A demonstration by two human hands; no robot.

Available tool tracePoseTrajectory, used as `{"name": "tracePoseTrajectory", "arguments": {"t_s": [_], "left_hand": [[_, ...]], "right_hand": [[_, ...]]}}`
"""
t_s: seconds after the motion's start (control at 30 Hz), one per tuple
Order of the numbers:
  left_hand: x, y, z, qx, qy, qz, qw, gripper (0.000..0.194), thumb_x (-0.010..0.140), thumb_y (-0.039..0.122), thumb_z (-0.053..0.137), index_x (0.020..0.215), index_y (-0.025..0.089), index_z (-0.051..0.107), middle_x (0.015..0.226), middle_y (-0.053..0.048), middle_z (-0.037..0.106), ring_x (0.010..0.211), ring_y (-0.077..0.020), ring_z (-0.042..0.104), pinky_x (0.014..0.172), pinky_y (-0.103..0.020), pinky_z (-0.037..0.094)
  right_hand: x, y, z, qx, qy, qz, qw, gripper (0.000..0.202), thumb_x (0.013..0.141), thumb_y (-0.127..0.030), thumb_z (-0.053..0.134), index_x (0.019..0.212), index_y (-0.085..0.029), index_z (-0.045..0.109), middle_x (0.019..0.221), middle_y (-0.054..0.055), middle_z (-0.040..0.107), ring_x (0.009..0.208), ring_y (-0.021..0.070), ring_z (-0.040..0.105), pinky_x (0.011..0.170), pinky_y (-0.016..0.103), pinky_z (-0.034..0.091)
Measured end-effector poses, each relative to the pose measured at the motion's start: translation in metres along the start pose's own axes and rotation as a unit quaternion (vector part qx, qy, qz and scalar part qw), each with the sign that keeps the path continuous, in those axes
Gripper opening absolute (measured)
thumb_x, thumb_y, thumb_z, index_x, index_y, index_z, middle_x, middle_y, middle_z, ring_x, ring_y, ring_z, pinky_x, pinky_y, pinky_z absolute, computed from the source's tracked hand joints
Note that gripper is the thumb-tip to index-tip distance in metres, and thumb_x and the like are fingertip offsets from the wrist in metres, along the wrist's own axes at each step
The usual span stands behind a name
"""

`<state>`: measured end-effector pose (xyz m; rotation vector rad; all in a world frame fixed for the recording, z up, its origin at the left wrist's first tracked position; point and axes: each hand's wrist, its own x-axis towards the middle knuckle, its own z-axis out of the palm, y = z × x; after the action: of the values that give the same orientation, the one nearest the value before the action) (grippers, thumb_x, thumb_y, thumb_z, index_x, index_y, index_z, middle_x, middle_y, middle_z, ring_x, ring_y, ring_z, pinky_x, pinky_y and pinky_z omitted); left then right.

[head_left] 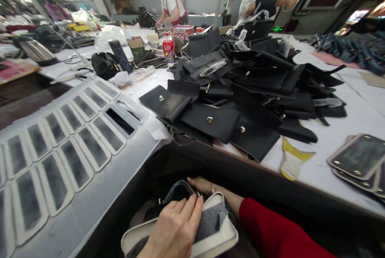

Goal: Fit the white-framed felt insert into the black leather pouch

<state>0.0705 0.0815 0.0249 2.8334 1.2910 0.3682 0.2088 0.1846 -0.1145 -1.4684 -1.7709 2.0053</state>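
Note:
A partly made bag (215, 240) rests low in front of me at the table's edge. Its upturned panel has a cream rim and a grey patch, and black parts with a clear plastic-wrapped strap show behind. My left hand (177, 224) lies over the panel with its fingers pressed together at the far rim. From the right, in a red sleeve, my right hand (201, 185) reaches round the far side of the bag and grips it there; most of its fingers are hidden.
Black bag pieces with gold clasps (210, 119) are heaped on the white table. Left, cream-rimmed panels (72, 162) lie in rows on a grey board. Stacked panels (359, 158) and a yellow-and-white scrap (293, 160) lie right. Two people work at the back.

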Motion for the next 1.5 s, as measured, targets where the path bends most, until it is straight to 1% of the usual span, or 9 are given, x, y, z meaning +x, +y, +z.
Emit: {"name": "tracePoseTrajectory", "arguments": {"t_s": [0.2,0.3,0.43,0.77,0.93,1.13,1.27,1.37,1.5], "left_hand": [[-0.001,0.005,-0.003,-0.038,-0.081,-0.039,0.995,0.054,0.077,0.003,0.048,0.131,0.008,0.051,0.125,-0.015,0.066,0.097,-0.0263,0.069,0.082,-0.037,0.057],[0.000,0.006,-0.005,-0.064,-0.094,-0.049,0.992,0.050,0.084,0.004,0.047,0.134,0.009,0.048,0.126,-0.013,0.065,0.102,-0.0261,0.066,0.086,-0.037,0.055],[0.001,0.007,-0.010,-0.089,-0.120,-0.064,0.987,0.047,0.087,0.005,0.047,0.134,0.011,0.049,0.124,-0.012,0.065,0.102,-0.0253,0.066,0.088,-0.037,0.054],[0.002,0.010,-0.016,-0.103,-0.124,-0.071,0.984,0.048,0.088,0.004,0.042,0.136,0.006,0.046,0.127,-0.019,0.062,0.112,-0.0260,0.062,0.093,-0.038,0.051],[0.006,0.003,-0.033,-0.164,-0.116,-0.111,0.973,0.035,0.086,0.005,0.042,0.116,0.013,0.059,0.107,-0.012,0.071,0.089,-0.0244,0.070,0.076,-0.035,0.056],[-0.006,-0.001,-0.041,-0.181,-0.091,-0.154,0.967,0.024,0.082,0.005,0.045,0.095,0.014,0.063,0.096,-0.009,0.073,0.085,-0.0248,0.070,0.077,-0.035,0.057],[-0.012,0.007,-0.033,-0.180,-0.070,-0.143,0.971,0.028,0.082,0.005,0.047,0.105,0.010,0.063,0.105,-0.014,0.071,0.100,-0.0266,0.067,0.093,-0.040,0.053],[-0.015,0.011,-0.034,-0.177,-0.059,-0.137,0.973,0.028,0.082,0.005,0.048,0.105,0.009,0.063,0.107,-0.015,0.070,0.102,-0.0281,0.065,0.094,-0.043,0.052],[-0.038,-0.007,-0.043,-0.272,0.044,-0.230,0.933,0.025,0.092,0.016,0.044,0.098,0.017,0.068,0.101,-0.008,0.073,0.097,-0.0241,0.067,0.094,-0.041,0.050]], "right_hand": [[-0.068,-0.036,-0.051,0.044,0.011,-0.050,0.998,0.049,0.088,-0.058,0.056,0.084,-0.012,0.070,0.068,0.001,0.063,0.062,0.0124,0.055,0.062,0.027,0.044],[-0.097,-0.061,-0.065,0.021,-0.043,-0.068,0.997,0.039,0.071,-0.050,0.074,0.073,-0.011,0.076,0.062,0.001,0.062,0.057,0.0112,0.049,0.056,0.025,0.037],[-0.102,-0.082,-0.069,-0.039,-0.091,-0.079,0.992,0.027,0.062,-0.038,0.079,0.071,-0.013,0.079,0.067,0.003,0.066,0.062,0.0129,0.050,0.055,0.024,0.037],[-0.124,-0.093,-0.058,-0.209,-0.076,-0.113,0.968,0.024,0.084,-0.033,0.061,0.073,-0.018,0.077,0.077,0.003,0.067,0.077,0.0170,0.056,0.072,0.025,0.041],[-0.114,-0.108,-0.055,-0.280,-0.081,-0.102,0.951,0.030,0.084,-0.042,0.062,0.073,-0.017,0.075,0.066,0.001,0.066,0.068,0.0166,0.057,0.066,0.025,0.042],[-0.070,-0.119,-0.020,-0.330,-0.038,-0.077,0.940,0.063,0.101,-0.038,0.013,0.100,-0.008,0.069,0.087,0.012,0.073,0.072,0.0174,0.066,0.061,0.025,0.047],[-0.061,-0.116,0.002,-0.418,-0.055,-0.106,0.901,0.052,0.101,-0.038,0.026,0.087,-0.014,0.070,0.083,0.011,0.073,0.077,0.0214,0.066,0.069,0.029,0.046],[-0.063,-0.112,0.009,-0.486,-0.088,-0.140,0.858,0.030,0.093,-0.030,0.047,0.112,-0.013,0.064,0.094,0.014,0.072,0.086,0.0269,0.066,0.077,0.034,0.044],[-0.067,-0.110,0.011,-0.537,-0.100,-0.153,0.824,0.039,0.090,-0.027,0.053,0.127,-0.014,0.055,0.103,0.016,0.071,0.090,0.0293,0.066,0.076,0.036,0.043]]}}
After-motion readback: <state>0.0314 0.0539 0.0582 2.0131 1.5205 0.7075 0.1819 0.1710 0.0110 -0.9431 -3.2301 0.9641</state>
